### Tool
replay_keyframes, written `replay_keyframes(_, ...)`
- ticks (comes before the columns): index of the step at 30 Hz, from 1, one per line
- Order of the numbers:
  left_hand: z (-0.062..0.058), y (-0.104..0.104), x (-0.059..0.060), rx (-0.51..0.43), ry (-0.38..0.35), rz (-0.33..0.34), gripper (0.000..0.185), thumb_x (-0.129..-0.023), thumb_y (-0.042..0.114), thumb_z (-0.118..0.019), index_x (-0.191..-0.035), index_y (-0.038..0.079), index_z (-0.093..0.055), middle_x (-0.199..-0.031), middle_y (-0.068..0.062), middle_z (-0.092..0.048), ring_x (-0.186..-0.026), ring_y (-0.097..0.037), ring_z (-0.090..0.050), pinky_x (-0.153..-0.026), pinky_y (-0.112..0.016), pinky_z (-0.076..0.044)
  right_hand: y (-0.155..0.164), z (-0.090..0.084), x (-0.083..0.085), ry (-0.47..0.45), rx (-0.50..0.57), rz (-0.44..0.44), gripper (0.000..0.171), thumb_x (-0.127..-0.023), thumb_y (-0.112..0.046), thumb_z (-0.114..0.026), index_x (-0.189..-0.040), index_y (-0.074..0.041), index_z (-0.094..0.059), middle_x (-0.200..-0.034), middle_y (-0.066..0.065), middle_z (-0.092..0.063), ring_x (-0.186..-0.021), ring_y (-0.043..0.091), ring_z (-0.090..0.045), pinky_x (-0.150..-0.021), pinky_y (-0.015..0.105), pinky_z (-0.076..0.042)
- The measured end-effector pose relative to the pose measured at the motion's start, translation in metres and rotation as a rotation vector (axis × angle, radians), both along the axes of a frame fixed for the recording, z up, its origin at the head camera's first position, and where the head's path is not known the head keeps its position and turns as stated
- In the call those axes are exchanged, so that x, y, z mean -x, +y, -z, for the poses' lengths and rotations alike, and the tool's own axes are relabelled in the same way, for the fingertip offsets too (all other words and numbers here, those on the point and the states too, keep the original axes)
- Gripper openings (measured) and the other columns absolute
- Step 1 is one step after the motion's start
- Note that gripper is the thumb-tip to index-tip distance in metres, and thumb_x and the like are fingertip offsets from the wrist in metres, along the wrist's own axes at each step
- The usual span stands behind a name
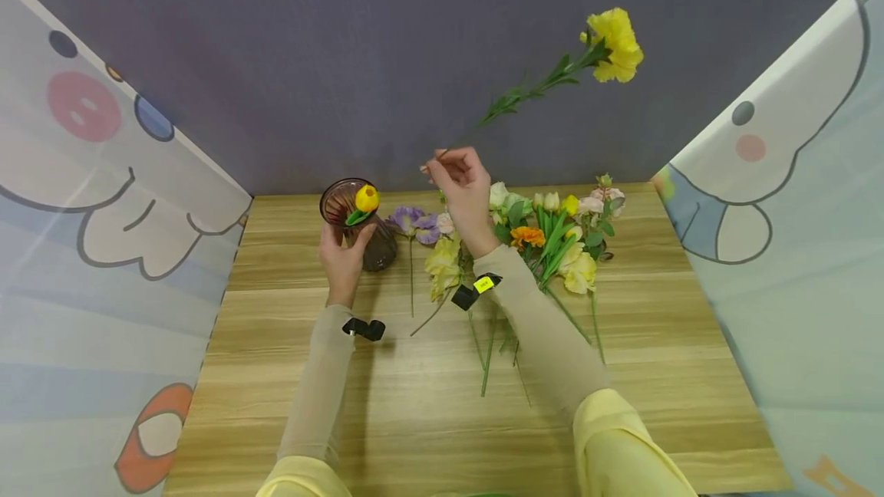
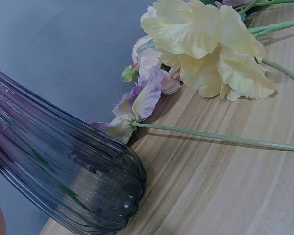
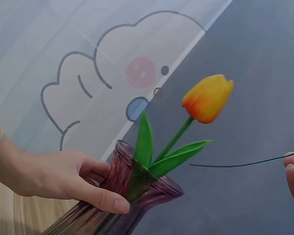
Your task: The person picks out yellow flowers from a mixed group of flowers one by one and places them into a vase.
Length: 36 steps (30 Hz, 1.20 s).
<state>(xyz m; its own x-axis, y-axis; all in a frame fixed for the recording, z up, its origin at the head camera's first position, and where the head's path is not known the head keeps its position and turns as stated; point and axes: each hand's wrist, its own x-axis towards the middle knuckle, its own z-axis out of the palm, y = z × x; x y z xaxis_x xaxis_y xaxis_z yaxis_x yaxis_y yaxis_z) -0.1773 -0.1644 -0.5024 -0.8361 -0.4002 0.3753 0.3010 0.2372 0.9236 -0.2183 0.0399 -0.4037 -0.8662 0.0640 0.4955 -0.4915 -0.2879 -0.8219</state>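
My left hand [image 1: 341, 261] grips a ribbed purple glass vase [image 1: 379, 250] just below its flared rim. The vase leans, and one orange-yellow tulip [image 3: 208, 99] with green leaves stands in it; its stem shows through the glass in the left wrist view. Raised over the table, my right hand [image 1: 464, 189] pinches the thin stem of a yellow carnation [image 1: 617, 46] between thumb and fingers. The bloom points up and to the right, while the bare stem end [image 3: 206, 165] sticks out toward the vase mouth, close to the tulip's leaves.
On the wooden table [image 1: 414, 413] lies a loose spread of artificial flowers. A purple flower [image 1: 417, 224] lies beside the vase, pale yellow blooms [image 2: 220, 49] to its right. Further right are an orange flower [image 1: 528, 236] and white tulips [image 1: 551, 202]. A grey wall [image 1: 311, 60] stands behind.
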Motion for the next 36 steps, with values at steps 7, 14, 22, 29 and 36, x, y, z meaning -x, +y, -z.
replay_keyframes(7, 0.0, 0.001, 0.001, 0.006, -0.011, -0.015, 0.057, -0.086, 0.001, -0.083, -0.135, -0.01, -0.056, -0.135, -0.028, -0.059, -0.135, -0.037, -0.055, -0.117, -0.042, -0.042, -0.026, 0.003, 0.009, 0.028, -0.254, -0.011, 0.015, -0.101, 0.0, -0.064, -0.11, 0.011, -0.061, -0.114, 0.022, -0.069, -0.094, 0.024, -0.07, -0.084, 0.031, -0.059)
replay_keyframes(14, 0.0, 0.002, 0.001, 0.008, -0.01, -0.003, 0.059, -0.087, 0.004, -0.083, -0.138, -0.008, -0.055, -0.137, -0.027, -0.059, -0.136, -0.036, -0.055, -0.117, -0.042, -0.042, -0.04, 0.017, 0.009, 0.013, -0.543, -0.073, 0.014, -0.101, -0.006, -0.065, -0.114, 0.0, -0.068, -0.105, 0.013, -0.071, -0.092, 0.023, -0.068, -0.085, 0.034, -0.057)
replay_keyframes(22, 0.0, 0.0, -0.001, -0.003, 0.011, -0.004, 0.059, -0.087, 0.003, -0.083, -0.138, -0.009, -0.055, -0.137, -0.027, -0.059, -0.135, -0.034, -0.055, -0.117, -0.04, -0.042, -0.042, 0.024, 0.004, 0.002, -0.815, -0.1, 0.02, -0.108, -0.014, -0.054, -0.123, -0.005, -0.065, -0.114, 0.01, -0.067, -0.1, 0.019, -0.066, -0.087, 0.024, -0.054)
replay_keyframes(29, 0.001, -0.001, 0.0, -0.013, 0.023, 0.005, 0.059, -0.086, 0.002, -0.083, -0.137, -0.009, -0.055, -0.137, -0.026, -0.06, -0.136, -0.034, -0.055, -0.117, -0.038, -0.043, -0.041, 0.019, 0.002, 0.111, -0.904, -0.159, 0.034, -0.114, -0.013, -0.032, -0.109, 0.002, -0.062, -0.119, 0.016, -0.059, -0.103, 0.025, -0.055, -0.089, 0.033, -0.048)
replay_keyframes(36, 0.002, -0.001, 0.0, 0.0, -0.004, -0.01, 0.059, -0.086, 0.003, -0.083, -0.136, -0.009, -0.055, -0.137, -0.027, -0.06, -0.136, -0.035, -0.055, -0.117, -0.039, -0.042, -0.042, 0.026, 0.007, -0.114, -0.807, -0.25, 0.037, -0.114, -0.024, -0.038, -0.129, 0.0, -0.062, -0.117, 0.015, -0.062, -0.103, 0.026, -0.064, -0.087, 0.03, -0.054)
